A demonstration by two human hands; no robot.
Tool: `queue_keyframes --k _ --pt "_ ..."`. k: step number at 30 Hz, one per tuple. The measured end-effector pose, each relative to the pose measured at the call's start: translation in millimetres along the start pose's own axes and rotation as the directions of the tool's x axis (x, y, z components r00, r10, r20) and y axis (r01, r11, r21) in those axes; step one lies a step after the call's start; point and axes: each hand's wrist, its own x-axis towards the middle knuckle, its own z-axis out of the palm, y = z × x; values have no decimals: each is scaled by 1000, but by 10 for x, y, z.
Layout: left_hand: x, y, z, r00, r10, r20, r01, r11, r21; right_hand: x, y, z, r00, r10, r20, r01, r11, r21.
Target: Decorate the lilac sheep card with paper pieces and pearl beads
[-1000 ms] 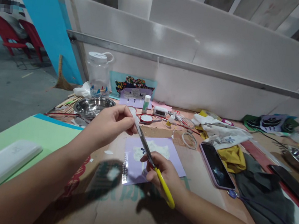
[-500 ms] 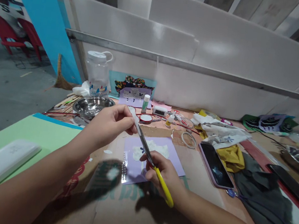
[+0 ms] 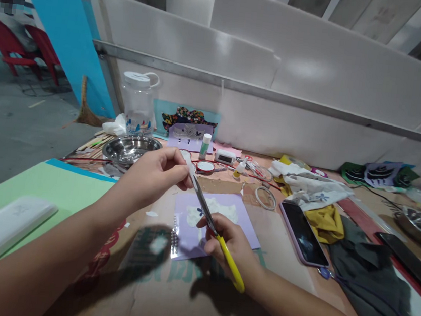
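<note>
One white scrap [image 3: 188,161] sits in the left hand [image 3: 163,169], pinched between thumb and fingers — probably light, soft and easily creased, so best held by an edge. The scissors [image 3: 224,246], stiff and likely slick-bladed, are gripped near the pivot by the right hand [image 3: 237,245], blades pointing up toward the scrap.

In our right hand [image 3: 240,247] we hold scissors [image 3: 223,247] with yellow handles and metal blades, slanted so the tips point up and away, at the white scrap [image 3: 190,168] (small, thin, its material unclear to us) that we pinch in our left hand [image 3: 161,171] above the table.
</note>
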Motion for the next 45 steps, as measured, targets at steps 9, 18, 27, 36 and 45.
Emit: queue_keyframes --k 9,18,27,36,45 --pt "-18 12 16 1000 7 -13 -7 1000 2 7 -5 5 1000 14 -3 -14 1000 23" --pt "-31 29 28 999 14 -37 -13 1000 26 4 -52 8 1000 21 -17 -21 1000 22" --pt "-52 90 47 998 43 -45 -40 997 65 -6 -71 15 1000 10 -17 -10 999 37" --pt "-46 53 37 998 38 -42 -37 999 38 -11 -108 25 999 41 -15 -41 999 30" --pt "-41 28 34 998 53 -34 -54 998 -16 -28 -46 39 1000 -7 12 7 999 40"
